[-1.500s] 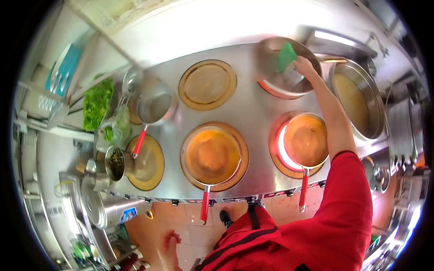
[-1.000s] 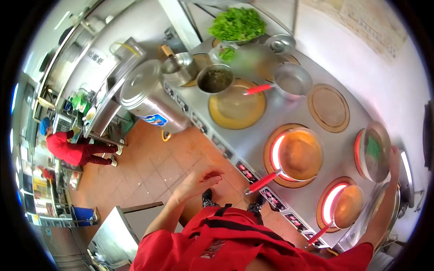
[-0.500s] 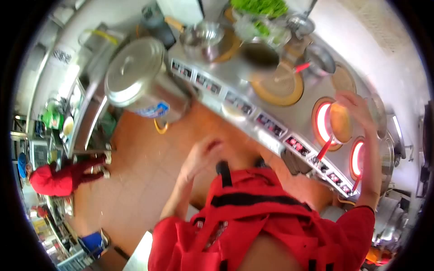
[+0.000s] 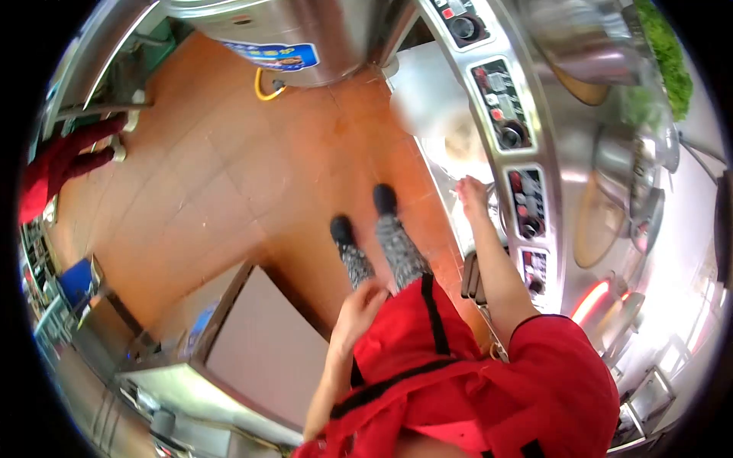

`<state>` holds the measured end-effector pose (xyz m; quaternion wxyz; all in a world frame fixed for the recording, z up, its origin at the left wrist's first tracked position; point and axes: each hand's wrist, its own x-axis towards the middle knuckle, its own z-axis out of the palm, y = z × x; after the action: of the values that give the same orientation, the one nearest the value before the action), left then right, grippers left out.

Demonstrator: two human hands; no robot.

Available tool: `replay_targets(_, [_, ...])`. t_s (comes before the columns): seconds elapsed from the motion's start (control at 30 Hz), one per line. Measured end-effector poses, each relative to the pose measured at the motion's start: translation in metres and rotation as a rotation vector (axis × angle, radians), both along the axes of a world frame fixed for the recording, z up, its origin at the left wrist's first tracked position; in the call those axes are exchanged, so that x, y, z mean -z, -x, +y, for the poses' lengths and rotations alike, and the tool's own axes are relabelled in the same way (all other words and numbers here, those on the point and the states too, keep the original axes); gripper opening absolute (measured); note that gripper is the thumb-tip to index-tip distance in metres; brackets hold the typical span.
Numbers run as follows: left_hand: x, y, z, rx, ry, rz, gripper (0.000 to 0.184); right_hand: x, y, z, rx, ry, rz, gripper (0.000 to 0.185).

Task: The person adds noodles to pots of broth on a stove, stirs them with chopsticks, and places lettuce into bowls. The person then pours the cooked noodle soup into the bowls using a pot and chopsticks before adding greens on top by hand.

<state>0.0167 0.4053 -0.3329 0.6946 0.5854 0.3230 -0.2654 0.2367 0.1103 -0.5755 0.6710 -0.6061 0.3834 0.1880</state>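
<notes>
Head view: a reach below the front of the stove [image 4: 565, 156]. The right hand [image 4: 473, 196] is just beside a pale, blurred round dish [image 4: 460, 143] on the low shelf [image 4: 460, 231]; contact cannot be told. Its grip is loosely spread, nothing visible in it. The left hand [image 4: 360, 309] hangs before the apron [image 4: 408, 313], its grip slack, likewise with nothing seen. The step in hand appears to be this low reach; taking hold of the dish would call for closing the right fingers on its rim. Compared with half a second earlier, the right hand has dropped from above the stove, and the view has swung downward.
</notes>
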Motion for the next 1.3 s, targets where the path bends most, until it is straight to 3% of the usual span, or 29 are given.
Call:
replay_targets(0.03, [0.026, 0.020, 0.000, -0.089, 0.097, 0.137, 0.023, 0.037, -0.026, -0.017, 0.028, 0.115, -0.040, 0.012])
replay_targets(0.07, [0.049, 0.035, 0.001, -0.195, 0.138, 0.213, 0.022, 0.100, -0.048, -0.062, -0.163, 0.005, -0.220, 0.016])
replay_targets(0.1, [0.051, 0.047, 0.013, -0.303, 0.158, 0.301, 0.021, 0.081, -0.078, -0.027, -0.224, 0.324, -0.083, 0.022])
replay_targets(0.13, [0.047, 0.050, 0.026, -0.281, 0.109, 0.352, 0.020, 0.111, -0.081, -0.023, -0.326, 0.503, -0.196, 0.030])
replay_targets(0.17, [0.060, 0.060, 0.030, -0.241, 0.088, 0.444, 0.018, 0.124, -0.095, -0.023, -0.633, 0.711, -0.175, 0.046])
replay_targets(0.27, [0.104, 0.063, 0.020, -0.417, 0.149, 0.383, 0.020, 0.189, -0.120, -0.036, -1.220, 1.310, -0.704, 0.058])
replay_targets(0.37, [0.128, 0.044, 0.015, -0.425, 0.204, 0.377, 0.022, 0.193, -0.145, -0.014, -1.429, 1.412, -0.322, 0.061])
replay_targets(0.47, [0.148, 0.040, 0.004, -0.364, 0.252, 0.409, 0.022, 0.219, -0.151, -0.024, -1.807, 1.527, -0.338, 0.049])
replay_targets(0.67, [0.156, 0.021, -0.003, -0.361, 0.239, 0.386, 0.020, 0.219, -0.152, -0.027, -1.928, 1.327, -0.159, 0.034])
replay_targets(0.8, [0.148, 0.013, 0.004, -0.390, 0.265, 0.391, 0.022, 0.216, -0.152, -0.024, -1.798, 1.154, -0.126, 0.028])
replay_targets(0.83, [0.145, 0.013, 0.006, -0.386, 0.234, 0.407, 0.021, 0.209, -0.149, -0.025, -1.513, 0.930, -0.020, 0.045])
replay_targets(0.87, [0.141, 0.011, 0.009, -0.393, 0.226, 0.374, 0.021, 0.205, -0.146, -0.024, -1.452, 0.965, 0.007, 0.053])
replay_targets(0.93, [0.131, 0.006, 0.013, -0.410, 0.224, 0.315, 0.020, 0.135, -0.153, 0.009, -1.339, 1.039, 0.071, 0.069])
replay_targets(1.03, [0.120, 0.007, 0.015, -0.374, 0.207, 0.329, 0.020, 0.085, -0.163, 0.013, -1.210, 0.749, 0.262, 0.092])
replay_targets(1.1, [0.114, 0.006, 0.015, -0.359, 0.215, 0.333, 0.020, 0.080, -0.159, 0.001, -1.009, 0.592, 0.204, 0.083])
replay_targets(1.3, [0.094, 0.004, 0.017, -0.281, 0.228, 0.317, 0.022, 0.108, -0.146, -0.052, -0.055, 0.080, -0.190, 0.059])
